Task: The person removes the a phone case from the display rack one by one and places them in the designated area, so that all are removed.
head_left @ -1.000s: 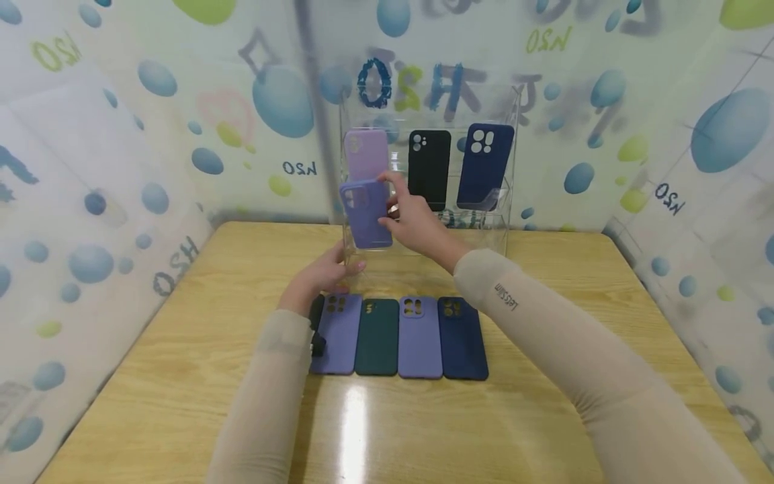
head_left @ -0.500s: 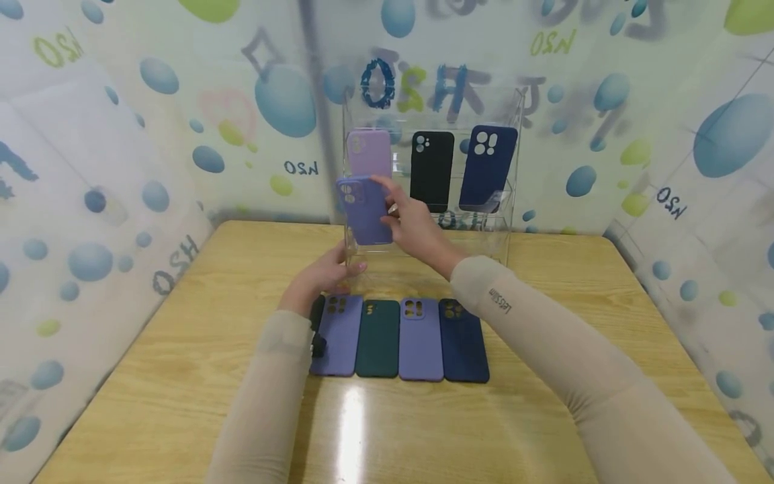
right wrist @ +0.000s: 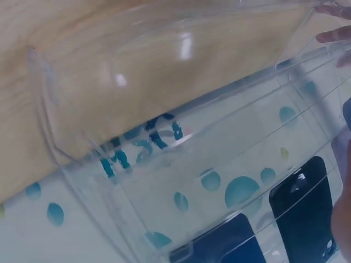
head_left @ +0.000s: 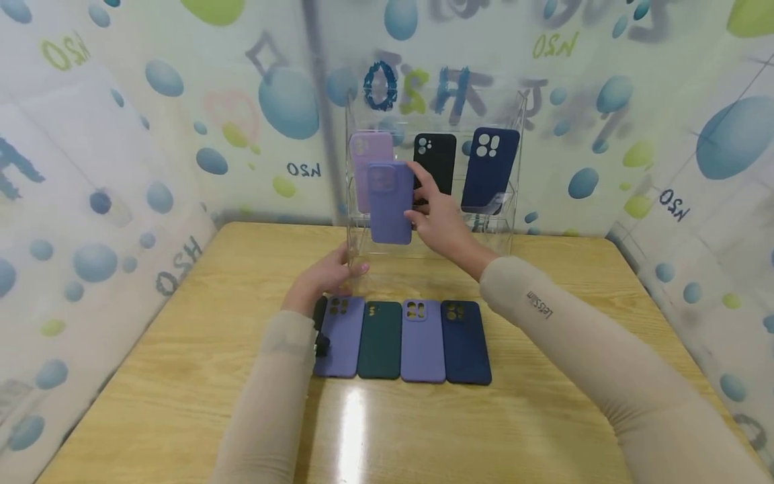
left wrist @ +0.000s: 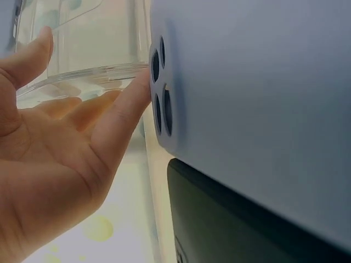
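Note:
My right hand (head_left: 444, 218) holds a purple phone case (head_left: 391, 208) by its right edge, upright in front of a clear acrylic display stand (head_left: 462, 252). The case overlaps a lilac phone case (head_left: 370, 142) on the stand's upper tier. Beside that one stand a black phone case (head_left: 438, 158) and a navy phone case (head_left: 491, 168). My left hand (head_left: 326, 274) grips the stand's lower left corner, thumb to one side and fingers to the other. In the left wrist view, that hand (left wrist: 66, 148) shows behind a purple case (left wrist: 258, 98) lying on the table.
On the wooden table (head_left: 181, 323), a row of phone cases lies before the stand: a purple one (head_left: 342, 343), a dark green one (head_left: 380, 343), another purple one (head_left: 422, 346) and a navy one (head_left: 465, 346). Patterned walls (head_left: 236, 168) enclose the table.
My right hand has carried the purple case rightward and slightly up, and the case has straightened. My left hand stays at the stand's corner.

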### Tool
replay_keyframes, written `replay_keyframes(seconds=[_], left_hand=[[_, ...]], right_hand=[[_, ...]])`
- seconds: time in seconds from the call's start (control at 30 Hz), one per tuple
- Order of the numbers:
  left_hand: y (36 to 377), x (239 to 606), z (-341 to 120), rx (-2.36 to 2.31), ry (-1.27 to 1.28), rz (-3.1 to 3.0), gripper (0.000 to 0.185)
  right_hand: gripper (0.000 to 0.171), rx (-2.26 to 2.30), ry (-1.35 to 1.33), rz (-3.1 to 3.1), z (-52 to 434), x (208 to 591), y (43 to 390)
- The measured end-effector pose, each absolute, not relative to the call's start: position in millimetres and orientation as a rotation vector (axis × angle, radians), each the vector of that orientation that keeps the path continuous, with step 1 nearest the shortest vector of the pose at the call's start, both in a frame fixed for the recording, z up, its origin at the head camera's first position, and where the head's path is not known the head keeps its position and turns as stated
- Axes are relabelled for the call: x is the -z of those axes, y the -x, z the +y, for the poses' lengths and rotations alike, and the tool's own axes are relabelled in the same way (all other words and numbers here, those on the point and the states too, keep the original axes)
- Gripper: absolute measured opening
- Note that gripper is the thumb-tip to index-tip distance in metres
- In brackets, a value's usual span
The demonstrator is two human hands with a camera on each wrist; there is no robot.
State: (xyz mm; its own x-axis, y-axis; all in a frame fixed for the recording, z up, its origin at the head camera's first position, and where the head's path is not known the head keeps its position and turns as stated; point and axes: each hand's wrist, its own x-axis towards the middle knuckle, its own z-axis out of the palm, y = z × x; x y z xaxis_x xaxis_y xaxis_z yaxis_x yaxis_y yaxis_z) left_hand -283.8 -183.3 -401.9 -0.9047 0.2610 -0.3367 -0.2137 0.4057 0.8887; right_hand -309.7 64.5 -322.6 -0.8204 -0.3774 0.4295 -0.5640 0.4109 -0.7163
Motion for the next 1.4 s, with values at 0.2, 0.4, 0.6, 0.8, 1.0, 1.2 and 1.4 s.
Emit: replay_keyframes(seconds=[0.2,0.4,0.6,0.8,1.0,1.2,1.4], left_hand=[[284,402,-184,-1.496,-0.046,2.256,0.085],[283,404,-185,-1.498,-0.042,2.254,0.085],[284,406,-184,-1.506,-0.045,2.246,0.083],[285,407,-184,-1.507,-0.048,2.247,0.082],[287,406,-186,-1.499,-0.05,2.26,0.081],[286,404,-185,-1.497,-0.043,2.251,0.082],[286,405,-185,-1.5,-0.038,2.247,0.084]], right_hand=[[0.092,-1.711,-0.676,-2.455,79,327,293],[0.092,-1.968,-0.553,-2.477,88,334,272],[0.094,-2.097,-0.458,-2.458,102,339,249],[0.095,-2.057,-0.445,-2.549,133,336,229],[0.095,-1.939,-0.418,-2.711,172,330,219],[0.096,-1.851,-0.375,-2.855,210,330,214],[0.094,-1.845,-0.344,-3.03,244,336,210]])
